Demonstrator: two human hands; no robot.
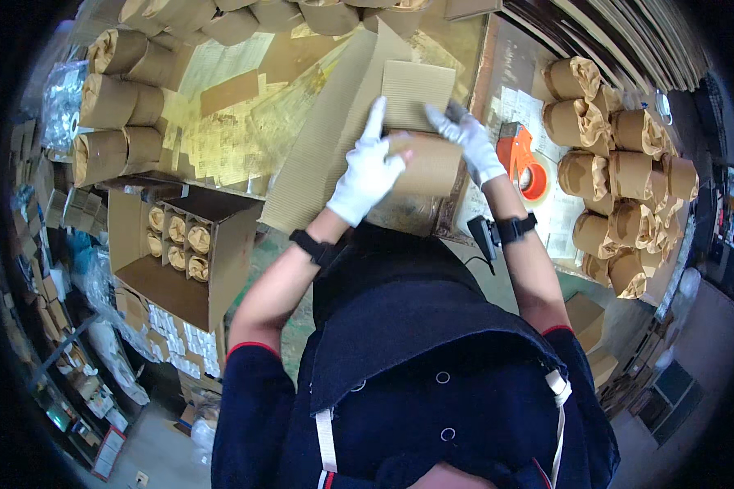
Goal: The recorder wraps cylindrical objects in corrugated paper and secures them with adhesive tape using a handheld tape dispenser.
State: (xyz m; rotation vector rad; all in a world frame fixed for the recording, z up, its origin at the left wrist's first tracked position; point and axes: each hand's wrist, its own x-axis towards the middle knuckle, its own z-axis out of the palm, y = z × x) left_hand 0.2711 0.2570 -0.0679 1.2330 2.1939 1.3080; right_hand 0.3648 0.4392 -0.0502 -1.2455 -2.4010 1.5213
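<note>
A long sheet of corrugated cardboard (318, 155) slants over the table's near edge. On it lies a smaller square piece of corrugated cardboard (420, 85), and just below that is a smooth brown cardboard piece (432, 167), apparently curved. My left hand (365, 175), in a white glove, rests where these pieces meet, index finger stretched along the square; its fingertips near the brown piece are blurred. From the right, my gloved right hand (467, 143) reaches over the edge of the brown piece, fingers spread and touching or nearly touching the square's lower corner.
An orange tape dispenser (520, 159) lies right of my right hand. Paper-wrapped cylinders (620, 171) crowd the right side; more cylinders (114, 102) line the left and far edges. An open carton (228, 253) with divided cells stands at lower left. Stacked cardboard sheets (620, 37) fill the far right.
</note>
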